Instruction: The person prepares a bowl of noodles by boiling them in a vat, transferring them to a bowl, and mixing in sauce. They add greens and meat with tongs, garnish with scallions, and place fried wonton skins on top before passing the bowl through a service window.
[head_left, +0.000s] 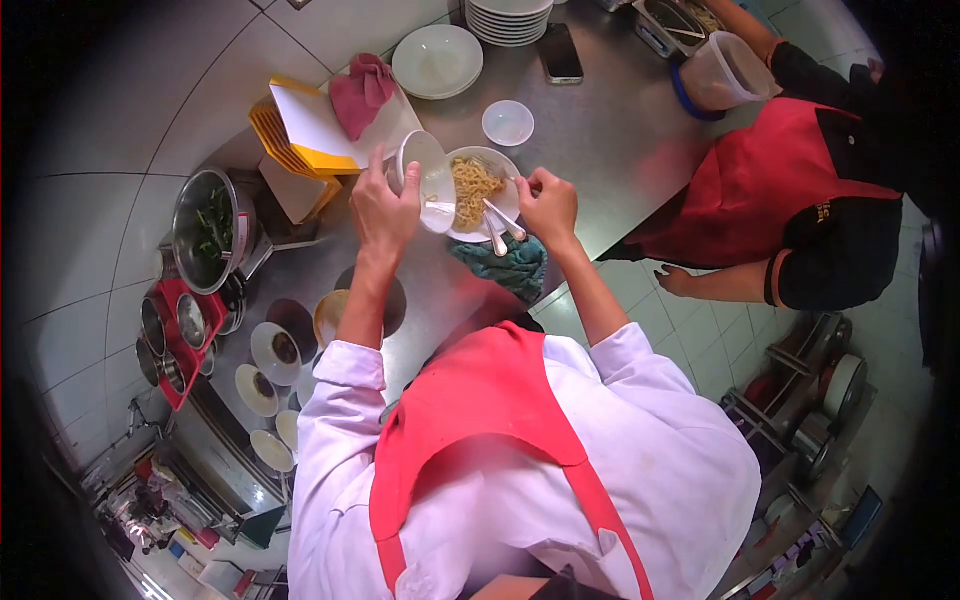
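My left hand (384, 208) is closed on a white bowl (423, 160), tipped on its side over the left part of a white plate (476, 237). Yellow noodles (470, 192) lie heaped on the plate. A spoon (496, 236) and another metal utensil (508, 222) rest at its near rim, handles towards me. My right hand (549, 207) is closed at the plate's right edge; whether it pinches the rim or a thin utensil cannot be made out. Under the near side of the plate lies a crumpled dark green cloth (512, 268).
Plates (437, 62), a small bowl (508, 123) and a phone (560, 54) lie beyond. Menus (300, 125) with a pink cloth (360, 95) and a metal bowl of greens (208, 230) stand left. Used bowls (275, 352) sit nearer. A co-worker in a red apron (740, 190) stands right.
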